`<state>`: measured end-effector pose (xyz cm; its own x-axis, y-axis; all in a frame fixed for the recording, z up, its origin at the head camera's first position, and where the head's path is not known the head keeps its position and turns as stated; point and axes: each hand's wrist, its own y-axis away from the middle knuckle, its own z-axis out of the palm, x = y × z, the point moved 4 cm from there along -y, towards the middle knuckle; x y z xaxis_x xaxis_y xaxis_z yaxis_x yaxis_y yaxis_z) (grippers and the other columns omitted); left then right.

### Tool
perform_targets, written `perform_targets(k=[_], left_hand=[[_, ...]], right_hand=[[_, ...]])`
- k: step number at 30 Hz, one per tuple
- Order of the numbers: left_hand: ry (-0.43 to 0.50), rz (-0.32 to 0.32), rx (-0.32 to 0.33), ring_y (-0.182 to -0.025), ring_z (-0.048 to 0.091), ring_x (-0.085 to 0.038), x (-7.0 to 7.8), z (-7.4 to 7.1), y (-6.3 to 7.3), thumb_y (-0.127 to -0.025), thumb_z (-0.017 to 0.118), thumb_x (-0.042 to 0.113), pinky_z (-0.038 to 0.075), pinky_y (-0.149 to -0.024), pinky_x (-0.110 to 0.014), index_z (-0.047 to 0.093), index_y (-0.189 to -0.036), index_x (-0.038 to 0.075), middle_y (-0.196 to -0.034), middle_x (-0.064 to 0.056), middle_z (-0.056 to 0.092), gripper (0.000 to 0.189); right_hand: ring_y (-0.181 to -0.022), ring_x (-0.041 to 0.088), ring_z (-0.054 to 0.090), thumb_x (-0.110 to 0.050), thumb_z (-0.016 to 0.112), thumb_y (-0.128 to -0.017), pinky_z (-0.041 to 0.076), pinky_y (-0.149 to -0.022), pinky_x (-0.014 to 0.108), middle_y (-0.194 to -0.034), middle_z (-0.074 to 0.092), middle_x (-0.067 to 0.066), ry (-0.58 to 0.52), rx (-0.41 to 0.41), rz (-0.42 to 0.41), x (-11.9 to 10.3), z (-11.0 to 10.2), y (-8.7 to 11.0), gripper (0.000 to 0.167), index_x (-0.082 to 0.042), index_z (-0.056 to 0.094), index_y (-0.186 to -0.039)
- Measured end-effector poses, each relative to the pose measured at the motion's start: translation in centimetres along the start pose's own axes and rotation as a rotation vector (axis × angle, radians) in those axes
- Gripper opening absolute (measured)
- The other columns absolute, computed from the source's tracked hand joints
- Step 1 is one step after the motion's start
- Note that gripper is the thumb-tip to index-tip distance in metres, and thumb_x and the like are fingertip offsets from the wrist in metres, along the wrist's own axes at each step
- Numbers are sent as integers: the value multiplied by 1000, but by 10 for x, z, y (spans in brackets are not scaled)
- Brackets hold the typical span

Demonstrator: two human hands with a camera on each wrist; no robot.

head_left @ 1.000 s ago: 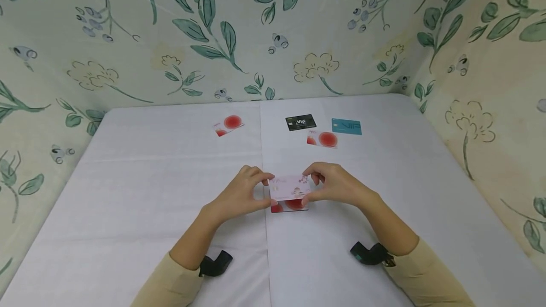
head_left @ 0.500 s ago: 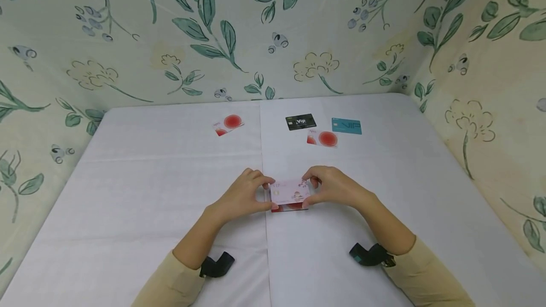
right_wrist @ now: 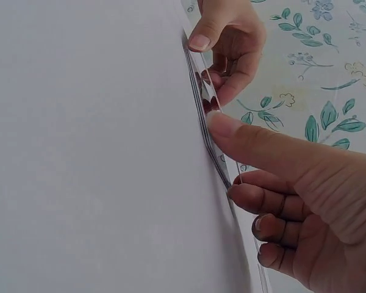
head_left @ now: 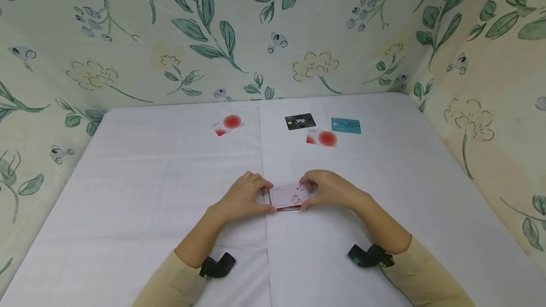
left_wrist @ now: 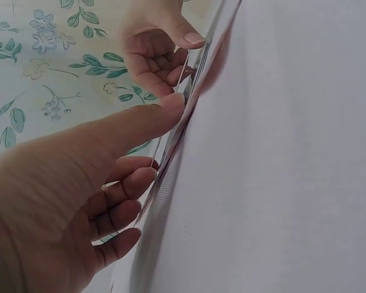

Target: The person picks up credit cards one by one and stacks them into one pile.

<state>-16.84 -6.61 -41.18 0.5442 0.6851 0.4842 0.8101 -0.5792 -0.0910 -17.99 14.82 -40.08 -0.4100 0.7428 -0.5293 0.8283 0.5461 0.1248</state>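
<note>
A pink VIP card (head_left: 288, 196) lies between both hands near the middle of the table. My left hand (head_left: 242, 198) pinches its left end, thumb at the near corner and fingertips at the far one. Its right end is pinched the same way by my right hand (head_left: 332, 190). Just beneath, a thin strip of a red-patterned card (head_left: 291, 208) shows along the near edge; the pink card hides the rest. Seen edge-on in the right wrist view, a stack of card edges (right_wrist: 197, 101) sits low, with a narrow gap under the upper card.
Farther back on the white-covered table (head_left: 162, 193) lie a black VIP card (head_left: 300, 121), a blue VIP card (head_left: 346, 125) and a white card with a red disc (head_left: 322, 138). A similar red-disc card (head_left: 228, 124) is at the back left. Floral cloth (head_left: 239, 37) rises behind.
Both hands have brought the pink card down and nearer the body. It now covers nearly all of the red-patterned card beneath. The cards at the back have not moved.
</note>
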Motion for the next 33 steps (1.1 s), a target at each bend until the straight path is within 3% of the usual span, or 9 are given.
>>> perform_targets(k=[4, 11, 19, 33], left_hand=[[-58, 21, 21, -87, 47, -13, 0, 3, 0, -69, 81, 39, 41, -81, -32, 68, -106, 11, -86, 6, 57, 48], [-78, 44, 43, -83, 47, -13, 0, 3, 0, -66, 83, 38, 40, -76, -30, 69, -103, 12, -84, 8, 58, 47], [-103, 43, 23, -82, 49, -13, 1, 3, 1, -66, 83, 44, 39, -72, -29, 72, -109, 15, -87, 5, 61, 53], [-76, -5, -10, -80, 47, -11, 2, 3, 2, -68, 82, 43, 37, -70, -28, 71, -111, 14, -90, 3, 61, 53]], right_hand=[[-79, 12, 50, -35, 85, -67, 43, -70, 25, -79, 54, -5, 11, -38, -8, -1, 1, 0, 57, -5, 65, -111], [-77, 12, 50, -30, 85, -67, 44, -69, 24, -78, 54, -5, 14, -65, -7, -3, 1, 1, 54, -5, 66, -111], [-76, 11, 49, -34, 85, -68, 42, -67, 24, -74, 51, -6, 141, -75, 15, -6, 4, 4, 55, -6, 67, -111], [-73, 10, 48, -30, 86, -66, 43, -65, 21, -74, 52, -5, 82, -68, -2, -4, 2, 5, 53, -7, 67, -109]])
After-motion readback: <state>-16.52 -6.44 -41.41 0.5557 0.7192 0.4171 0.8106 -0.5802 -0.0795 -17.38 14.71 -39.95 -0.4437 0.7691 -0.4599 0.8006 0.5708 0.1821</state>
